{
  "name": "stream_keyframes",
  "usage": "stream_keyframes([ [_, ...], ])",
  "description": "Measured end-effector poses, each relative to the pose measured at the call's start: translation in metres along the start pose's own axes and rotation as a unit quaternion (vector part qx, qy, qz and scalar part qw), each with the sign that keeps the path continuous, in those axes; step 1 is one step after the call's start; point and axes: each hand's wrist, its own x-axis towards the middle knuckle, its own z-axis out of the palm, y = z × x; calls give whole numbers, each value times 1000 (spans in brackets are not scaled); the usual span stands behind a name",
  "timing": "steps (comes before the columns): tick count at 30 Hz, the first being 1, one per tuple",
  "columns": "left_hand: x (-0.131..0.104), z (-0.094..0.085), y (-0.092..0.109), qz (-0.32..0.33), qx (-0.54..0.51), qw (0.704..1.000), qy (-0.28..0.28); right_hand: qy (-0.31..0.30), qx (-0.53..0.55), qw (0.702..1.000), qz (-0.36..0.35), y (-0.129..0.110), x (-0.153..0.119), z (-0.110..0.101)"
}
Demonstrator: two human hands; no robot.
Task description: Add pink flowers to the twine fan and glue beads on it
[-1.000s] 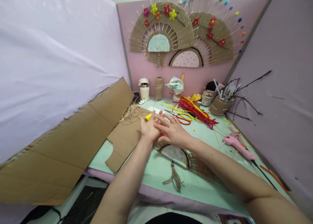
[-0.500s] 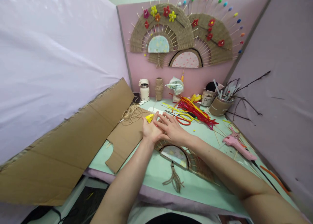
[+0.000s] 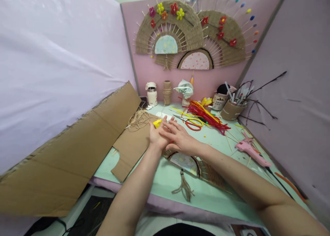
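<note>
My left hand [image 3: 156, 138] is palm up above the table with its fingers stretched out. Flat across that palm lies my right hand [image 3: 184, 140], palm down, fingers extended and slightly spread. A small red spot shows at the edge between the palms; what it belongs to is hidden. Just beyond my left thumb sits a yellow lump [image 3: 157, 123]. Below the hands lies a woven twine fan [image 3: 212, 177], partly covered by my right forearm, with a patterned half-round centre [image 3: 184, 163] and a twine tassel [image 3: 183, 187].
Scissors [image 3: 192, 124] and red and yellow fuzzy stems [image 3: 210, 117] lie behind my hands. Loose twine [image 3: 139, 119] rests on cut cardboard [image 3: 129, 157] at left. At right are a pink glue gun [image 3: 251, 153] and a pot [image 3: 232, 111] beside twigs. Finished fans [image 3: 168, 17] hang behind.
My right hand has shifted slightly across the left palm, and the red spot now shows lower, near the heel of the hands. The camera view has tilted a little.
</note>
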Motion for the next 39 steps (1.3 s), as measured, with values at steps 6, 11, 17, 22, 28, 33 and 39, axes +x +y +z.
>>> stream_keyframes([
  [6, -3, 1, 7, 6, 17, 1000, 1, 119, 63, 991, 27, 4, 2, 0],
  [11, -1, 0, 1, -15, 13, 999, -30, 170, 113, 978, 53, 8, 3, 4],
  [17, 2, -4, 3, -14, 138, 989, 56, 219, 118, 961, 116, 15, 0, 0],
  [22, 0, -5, 0, 28, 250, 966, 52, 238, 117, 955, 131, 20, -2, 1],
  [28, -1, 0, 0, 31, 284, 956, 63, 238, 110, 958, 120, 20, -1, 2],
  [33, -7, -10, 11, 108, 381, 917, 58, 234, 108, 959, 115, 26, -6, -7],
  [39, -17, -36, 16, 170, 572, 800, 57, 140, 125, 968, 166, 40, -35, -9],
])
